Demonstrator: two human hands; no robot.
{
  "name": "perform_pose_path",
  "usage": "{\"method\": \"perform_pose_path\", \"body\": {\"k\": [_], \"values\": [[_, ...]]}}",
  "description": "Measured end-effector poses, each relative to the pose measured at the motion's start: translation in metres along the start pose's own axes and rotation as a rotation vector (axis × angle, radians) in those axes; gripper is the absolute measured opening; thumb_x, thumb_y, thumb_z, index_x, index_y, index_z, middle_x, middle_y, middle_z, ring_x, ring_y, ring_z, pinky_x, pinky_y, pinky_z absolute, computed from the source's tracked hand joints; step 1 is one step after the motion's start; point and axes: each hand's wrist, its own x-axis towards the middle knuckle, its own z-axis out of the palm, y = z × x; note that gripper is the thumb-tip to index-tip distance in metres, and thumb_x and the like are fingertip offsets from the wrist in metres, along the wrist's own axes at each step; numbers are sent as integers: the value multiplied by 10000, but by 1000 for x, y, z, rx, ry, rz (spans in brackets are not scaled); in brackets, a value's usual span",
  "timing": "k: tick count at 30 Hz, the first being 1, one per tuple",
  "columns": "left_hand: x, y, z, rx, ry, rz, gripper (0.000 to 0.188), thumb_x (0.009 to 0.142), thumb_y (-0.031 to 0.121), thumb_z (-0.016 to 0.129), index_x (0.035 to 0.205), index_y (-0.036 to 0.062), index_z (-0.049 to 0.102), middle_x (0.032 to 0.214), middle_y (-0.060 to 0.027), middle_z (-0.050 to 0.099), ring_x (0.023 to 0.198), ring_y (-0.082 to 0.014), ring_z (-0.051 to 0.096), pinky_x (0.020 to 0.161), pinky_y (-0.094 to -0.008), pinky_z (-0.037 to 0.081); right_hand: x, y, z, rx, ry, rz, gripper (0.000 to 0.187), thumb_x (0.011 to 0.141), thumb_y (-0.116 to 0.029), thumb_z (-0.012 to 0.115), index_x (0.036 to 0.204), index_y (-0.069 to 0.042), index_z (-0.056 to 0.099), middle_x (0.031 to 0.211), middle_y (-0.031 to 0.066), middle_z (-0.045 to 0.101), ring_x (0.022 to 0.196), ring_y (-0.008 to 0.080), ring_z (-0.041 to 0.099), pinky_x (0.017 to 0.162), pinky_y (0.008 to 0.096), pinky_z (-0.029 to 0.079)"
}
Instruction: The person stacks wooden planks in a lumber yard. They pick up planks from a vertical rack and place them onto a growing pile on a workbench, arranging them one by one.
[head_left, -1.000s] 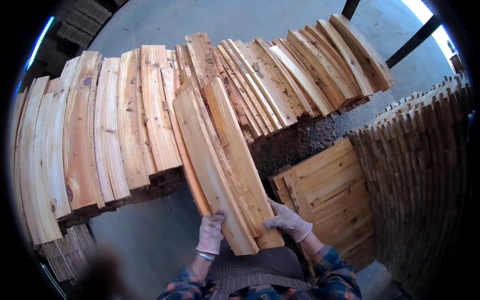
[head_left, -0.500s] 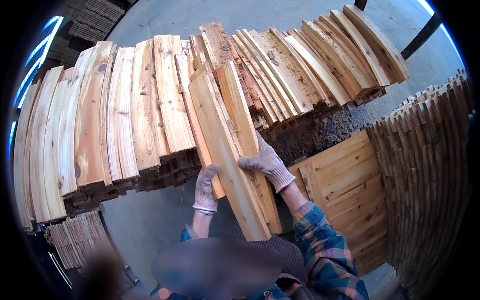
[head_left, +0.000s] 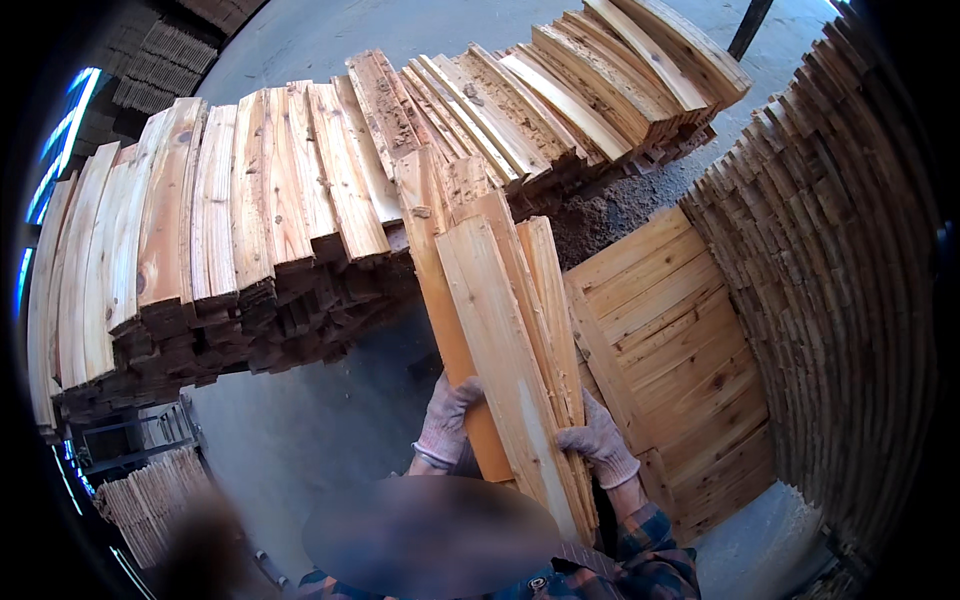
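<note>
Several wooden boards (head_left: 502, 345) are held in a loose bundle close in front of my body, their far ends pointing toward the wood pile. My left hand (head_left: 449, 410), in a pale work glove, is closed round the left edge of the bundle, against an orange-toned board. On the right side my gloved right hand (head_left: 598, 440) grips the boards, thumb over the top, fingers hidden behind. The boards overlap unevenly and some have rough, bark-flecked edges. Beyond them lies a long pile of boards (head_left: 210, 215), laid side by side in a row.
At the right rises a tall curved stack of thin wood pieces (head_left: 830, 230). Next to it, lower down, is a flat panel of joined boards (head_left: 690, 370). Sawdust (head_left: 610, 220) lies beside the pile. A smaller wood stack (head_left: 155, 500) stands at lower left on the grey floor (head_left: 290, 430).
Both hands have drawn the boards back toward my body, away from the pile. More boards now show in the bundle, and a gap shows at the pile's near middle edge.
</note>
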Motion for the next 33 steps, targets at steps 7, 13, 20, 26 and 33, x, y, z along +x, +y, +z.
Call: {"method": "perform_pose_path", "body": {"k": [7, 13, 20, 26, 33], "values": [[-14, -9, 133, 298, -240, 204, 858, 694, 441, 820, 1330, 37, 409, 1166, -68, 597, 1045, -207, 604, 871, -350, 519, -90, -28, -78, -461, 267, -358, 1253, 552, -633, 816, 1467, 2, 241, 1414, 214, 431, 1334, 281, 393, 1075, 378, 348], [21, -84, 201, 964, -178, 545, 585, 806, 305, 741, 1246, 35, 466, 1071, -129, 645, 945, -238, 651, 768, -344, 542, -144, -46, -150, -742, 528, -219, 1157, 586, -333, 871, 1490, -51, 209, 1439, 196, 414, 1330, 270, 409, 1069, 349, 364], [271, -264, 23, 1981, -750, 1233, 293, 888, 166, 569, 1170, 89, 592, 1123, -114, 604, 1041, -284, 576, 870, -382, 486, -108, 21, -221, -407, 619, -274, 1134, 544, -108, 828, 1492, -84, 205, 1447, 191, 390, 1318, 309, 414, 1064, 360, 388], [235, -320, 99, 1068, -912, 440, 253, 929, 130, 481, 1120, 16, 602, 1069, -128, 638, 968, -248, 615, 842, -348, 502, -106, 76, -266, -544, 798, -360, 1126, 554, -113, 838, 1479, -47, 200, 1451, 181, 365, 1305, 356, 406, 1074, 393, 379], [114, -221, 211, 1168, -653, 581, 241, 870, 94, 577, 1091, 8, 620, 1077, -134, 625, 996, -301, 587, 856, -378, 477, -110, 16, -214, -685, 952, -235, 1023, 637, -255, 831, 1410, 33, 225, 1205, 221, 534, 957, 391, 620, 787, 414, 540]]}}
